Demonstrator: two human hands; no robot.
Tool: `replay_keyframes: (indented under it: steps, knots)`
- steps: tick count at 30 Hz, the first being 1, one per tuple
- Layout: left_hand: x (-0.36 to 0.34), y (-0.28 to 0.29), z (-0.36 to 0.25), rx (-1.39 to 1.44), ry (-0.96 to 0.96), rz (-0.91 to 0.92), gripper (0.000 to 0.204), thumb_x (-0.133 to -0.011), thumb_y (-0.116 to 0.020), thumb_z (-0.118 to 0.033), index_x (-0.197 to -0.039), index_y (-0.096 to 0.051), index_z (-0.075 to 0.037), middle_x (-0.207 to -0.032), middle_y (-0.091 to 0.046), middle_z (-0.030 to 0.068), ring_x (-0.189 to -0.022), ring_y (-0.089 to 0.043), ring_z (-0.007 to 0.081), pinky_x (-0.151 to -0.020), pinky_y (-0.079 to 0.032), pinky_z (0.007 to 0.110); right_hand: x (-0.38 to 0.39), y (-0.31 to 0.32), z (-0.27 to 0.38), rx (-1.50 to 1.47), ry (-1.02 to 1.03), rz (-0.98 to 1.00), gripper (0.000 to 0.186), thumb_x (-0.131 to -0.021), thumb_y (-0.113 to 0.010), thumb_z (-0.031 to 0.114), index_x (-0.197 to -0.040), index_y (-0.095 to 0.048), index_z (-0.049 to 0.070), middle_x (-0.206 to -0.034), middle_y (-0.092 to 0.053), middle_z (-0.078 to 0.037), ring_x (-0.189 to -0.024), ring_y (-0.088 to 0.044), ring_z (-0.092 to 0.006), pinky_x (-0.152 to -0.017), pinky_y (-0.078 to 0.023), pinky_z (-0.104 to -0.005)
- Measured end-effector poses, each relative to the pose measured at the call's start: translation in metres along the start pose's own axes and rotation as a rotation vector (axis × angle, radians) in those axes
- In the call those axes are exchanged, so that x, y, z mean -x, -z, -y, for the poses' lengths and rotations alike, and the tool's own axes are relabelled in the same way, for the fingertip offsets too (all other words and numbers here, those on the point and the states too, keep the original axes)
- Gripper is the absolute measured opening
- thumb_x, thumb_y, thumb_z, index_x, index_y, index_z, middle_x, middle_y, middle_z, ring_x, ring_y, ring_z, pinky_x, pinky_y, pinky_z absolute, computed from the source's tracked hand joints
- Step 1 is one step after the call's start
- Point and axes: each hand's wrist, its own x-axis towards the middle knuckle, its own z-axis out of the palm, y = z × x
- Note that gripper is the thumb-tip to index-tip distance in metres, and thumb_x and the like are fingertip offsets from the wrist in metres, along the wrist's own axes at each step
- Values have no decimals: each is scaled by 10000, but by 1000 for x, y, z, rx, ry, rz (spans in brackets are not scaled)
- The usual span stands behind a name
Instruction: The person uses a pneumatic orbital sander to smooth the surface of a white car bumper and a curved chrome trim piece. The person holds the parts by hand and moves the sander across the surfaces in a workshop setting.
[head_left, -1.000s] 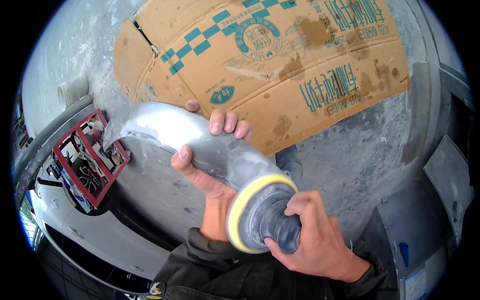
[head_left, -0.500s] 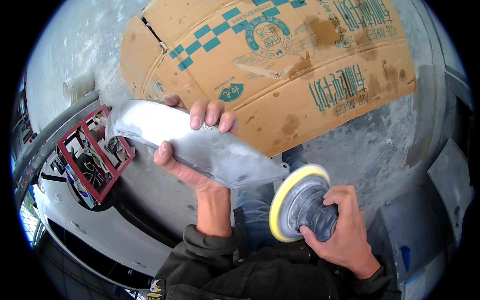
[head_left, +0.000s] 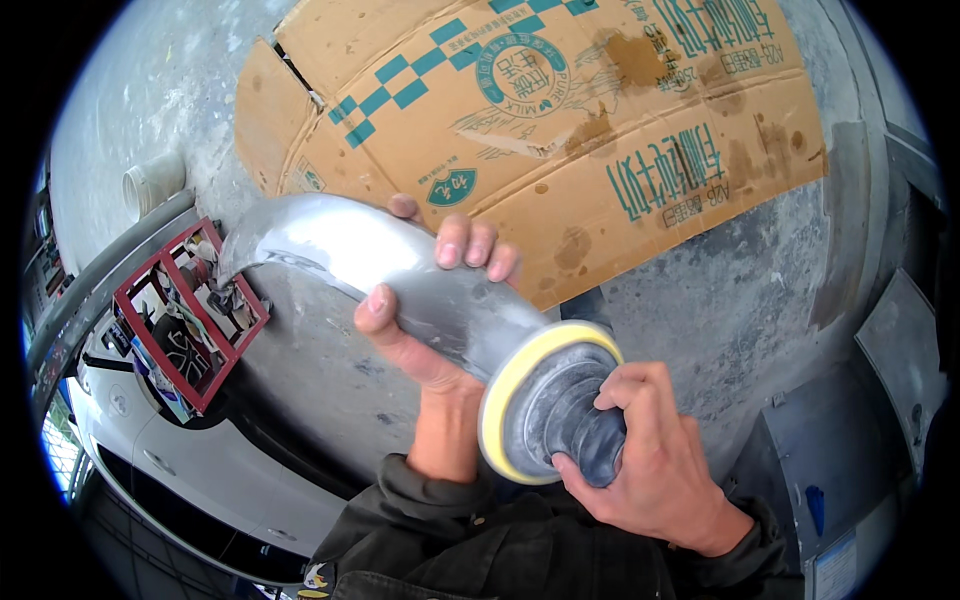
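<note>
My left hand is closed around a curved, silver-grey car trim piece, with its thumb on the near edge and fingertips over the far edge. The piece is smooth and shiny at its left part, duller and scuffed towards the right. In my right hand is a round sanding pad with a yellow foam rim and a black ribbed grip, the fingers curled about that grip. The pad lies over the right end of the trim piece and hides its tip. Whether the pad's face presses on it cannot be seen.
Flattened brown cardboard lies on the grey floor ahead. At left stand a red-framed cart holding assorted items, a white bucket and a white car. Grey panels are at the right.
The sanding pad has moved left with my right hand, from beside the trim piece's tip to over it. My left hand and the trim piece have shifted slightly right.
</note>
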Motion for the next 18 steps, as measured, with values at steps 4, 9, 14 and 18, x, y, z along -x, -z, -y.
replay_keyframes:
  steps: [4, 9, 14, 18]
  knots:
    - [4, 6, 6, 5, 23, 2, 700, -802, -745, -529, -1351, -462, -200, -916, -502, 37, -893, -462, 194, -828, -425, 379, -4, 2, 8, -6, 10, 42, 597, -732, -874, 183, -1177, -495, 60, -1144, -528, -146, -766, -700, -328, -605, -583, -399]
    - [1, 1, -7, 16, -8, 10, 715, -827, -731, -591, -1359, -455, -203, -907, -492, 32, -893, -457, 192, -818, -415, 370, 4, 2, -8, 39, -28, 31, 597, -730, -873, 187, -1174, -495, 56, -1152, -525, -144, -799, -701, -323, -619, -586, -391]
    - [5, 0, 0, 0, 30, -13, 661, -819, -736, -521, -1340, -482, -204, -911, -473, 26, -890, -454, 193, -815, -420, 365, -4, 4, 2, 8, -13, 60, 601, -729, -874, 185, -1168, -487, 50, -1153, -516, -157, -847, -693, -339, -622, -580, -399]
    - [0, 0, -17, 53, -8, 2, 640, -806, -750, -475, -1329, -502, -203, -905, -475, 26, -880, -445, 195, -804, -411, 358, 4, 2, -15, 46, -75, 32, 617, -729, -873, 184, -1172, -466, 47, -1157, -510, -179, -915, -669, -384, -683, -577, -433]
